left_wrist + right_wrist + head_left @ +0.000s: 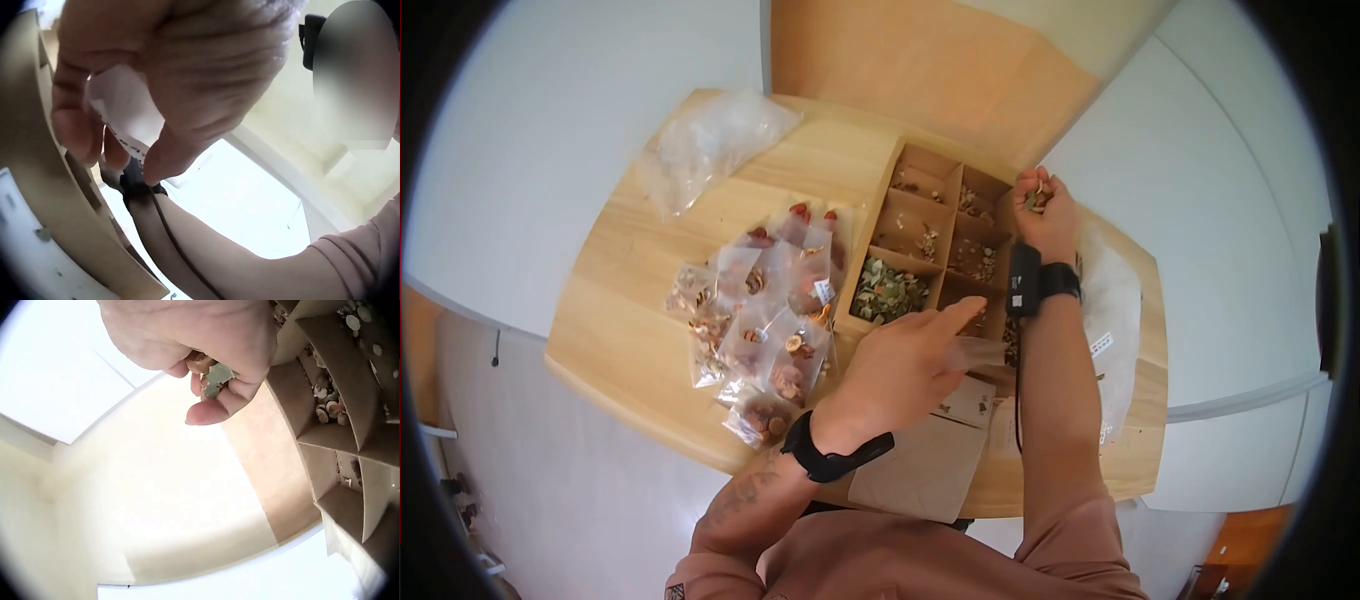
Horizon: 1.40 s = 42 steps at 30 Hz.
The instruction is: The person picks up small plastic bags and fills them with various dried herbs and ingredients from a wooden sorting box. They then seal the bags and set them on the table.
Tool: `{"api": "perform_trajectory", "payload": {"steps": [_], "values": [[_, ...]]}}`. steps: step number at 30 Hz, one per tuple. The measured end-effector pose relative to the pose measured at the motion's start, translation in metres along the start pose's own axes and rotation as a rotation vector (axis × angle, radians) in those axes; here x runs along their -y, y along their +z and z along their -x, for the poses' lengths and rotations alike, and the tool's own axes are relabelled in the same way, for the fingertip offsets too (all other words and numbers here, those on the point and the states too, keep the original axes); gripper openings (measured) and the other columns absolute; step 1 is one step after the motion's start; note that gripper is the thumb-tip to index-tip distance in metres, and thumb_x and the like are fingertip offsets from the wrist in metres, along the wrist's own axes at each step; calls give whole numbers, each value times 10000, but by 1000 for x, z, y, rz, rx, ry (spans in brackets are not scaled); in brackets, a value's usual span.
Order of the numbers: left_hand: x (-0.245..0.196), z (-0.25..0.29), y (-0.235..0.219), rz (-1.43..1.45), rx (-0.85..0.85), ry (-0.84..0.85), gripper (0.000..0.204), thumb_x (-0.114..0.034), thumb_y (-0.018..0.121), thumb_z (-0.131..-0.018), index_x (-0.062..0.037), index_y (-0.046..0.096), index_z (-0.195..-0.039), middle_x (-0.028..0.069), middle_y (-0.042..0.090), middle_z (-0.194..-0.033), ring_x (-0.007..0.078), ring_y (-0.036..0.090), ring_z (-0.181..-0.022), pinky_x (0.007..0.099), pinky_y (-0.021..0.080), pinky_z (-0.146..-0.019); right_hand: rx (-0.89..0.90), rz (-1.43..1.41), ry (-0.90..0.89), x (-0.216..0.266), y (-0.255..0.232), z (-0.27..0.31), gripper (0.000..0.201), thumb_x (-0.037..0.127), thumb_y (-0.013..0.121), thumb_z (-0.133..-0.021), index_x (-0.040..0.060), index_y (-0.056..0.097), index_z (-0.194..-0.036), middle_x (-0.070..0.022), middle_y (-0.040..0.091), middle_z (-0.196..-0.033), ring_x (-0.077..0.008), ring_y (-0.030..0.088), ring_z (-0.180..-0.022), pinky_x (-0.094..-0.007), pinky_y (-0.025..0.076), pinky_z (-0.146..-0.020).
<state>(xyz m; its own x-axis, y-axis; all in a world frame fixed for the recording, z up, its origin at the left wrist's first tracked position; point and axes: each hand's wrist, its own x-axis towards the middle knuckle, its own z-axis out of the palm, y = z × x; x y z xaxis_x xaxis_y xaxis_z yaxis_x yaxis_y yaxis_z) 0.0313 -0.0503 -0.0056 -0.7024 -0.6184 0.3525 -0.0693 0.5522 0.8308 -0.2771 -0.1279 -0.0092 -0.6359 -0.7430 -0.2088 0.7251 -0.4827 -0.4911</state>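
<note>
My left hand (900,370) is over the near end of a divided wooden box (858,290). It grips a small translucent bag (125,103) between thumb and fingers, with printed marks along one edge. Beyond the box's far right side, my right hand (1050,220) is cupped palm up. Its curled fingers hold a small heap of dried herb pieces (201,364), brown slices with a green leaf bit (219,376). Green leaf flakes (890,290) fill the near left compartment; the others in sight carry thinner scatterings of dried pieces (975,258).
Left of the box lies a pile of small clear packets (750,330) with dried slices and red fruits. A crumpled plastic bag (715,140) sits at the table's far left. Another clear bag (1115,320) lies right of my right forearm. A pale sheet (920,465) is at the near edge.
</note>
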Motion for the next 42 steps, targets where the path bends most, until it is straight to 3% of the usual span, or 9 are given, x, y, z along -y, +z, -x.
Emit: {"api": "perform_trajectory", "payload": {"steps": [5,6,9,14,18,29,35,38,42], "values": [[6,-10,6,105,-95,-57,690,-28,742,-790,-109,488,-1426,94,639,-931,233,632,-847,317,524,-782,6,-19,-16,-1,6,26,202,158,467,-1015,-3,564,-941,-91,595,-800,-206,599,-735,-271,467,-535],[6,-12,7,149,-102,-105,700,-34,757,-780,-107,493,-1424,85,616,-930,206,611,-854,308,511,-797,-57,32,-33,-1,11,37,196,166,471,-1016,10,569,-950,-79,592,-805,-196,586,-724,-259,416,-499],[13,-15,16,120,-193,-67,708,-30,757,-775,-103,489,-1426,77,607,-946,193,606,-891,309,502,-822,106,100,-31,0,14,75,176,168,482,-1014,24,573,-970,-67,592,-813,-172,566,-699,-246,386,-474],[17,-17,15,86,-227,-48,754,-18,754,-756,-105,457,-1444,72,589,-932,207,582,-840,312,498,-799,151,63,-104,-2,31,161,153,187,519,-1009,43,572,-1025,-50,586,-822,-140,538,-673,-234,356,-449],[17,-16,14,60,-227,-37,760,-10,747,-750,-103,453,-1445,76,587,-916,215,587,-841,316,499,-795,146,67,-124,-19,34,195,159,201,548,-1002,54,575,-1056,-41,574,-826,-143,527,-663,-241,352,-446],[16,-10,14,64,-109,63,751,31,725,-715,-94,491,-1418,101,602,-963,255,602,-889,344,514,-836,86,155,-255,-39,29,222,155,195,536,-992,44,542,-1025,-41,541,-826,-140,499,-641,-258,355,-467],[20,-11,12,58,-126,47,757,40,728,-698,-95,503,-1408,92,585,-964,252,594,-894,345,504,-815,91,207,-277,-41,26,226,171,205,527,-998,37,536,-1025,-40,537,-823,-139,506,-639,-254,360,-469],[24,-12,13,13,-176,99,768,6,732,-666,-90,490,-1388,110,571,-897,311,598,-891,400,512,-795,71,237,-268,-44,21,226,175,209,527,-998,36,536,-1025,-39,536,-821,-138,510,-643,-253,365,-473],[22,-12,12,13,-161,83,800,36,746,-665,-111,498,-1410,93,551,-935,266,579,-904,365,496,-835,53,261,-265,-46,16,223,181,216,525,-998,38,538,-1026,-38,534,-818,-140,510,-646,-256,370,-482]]}}
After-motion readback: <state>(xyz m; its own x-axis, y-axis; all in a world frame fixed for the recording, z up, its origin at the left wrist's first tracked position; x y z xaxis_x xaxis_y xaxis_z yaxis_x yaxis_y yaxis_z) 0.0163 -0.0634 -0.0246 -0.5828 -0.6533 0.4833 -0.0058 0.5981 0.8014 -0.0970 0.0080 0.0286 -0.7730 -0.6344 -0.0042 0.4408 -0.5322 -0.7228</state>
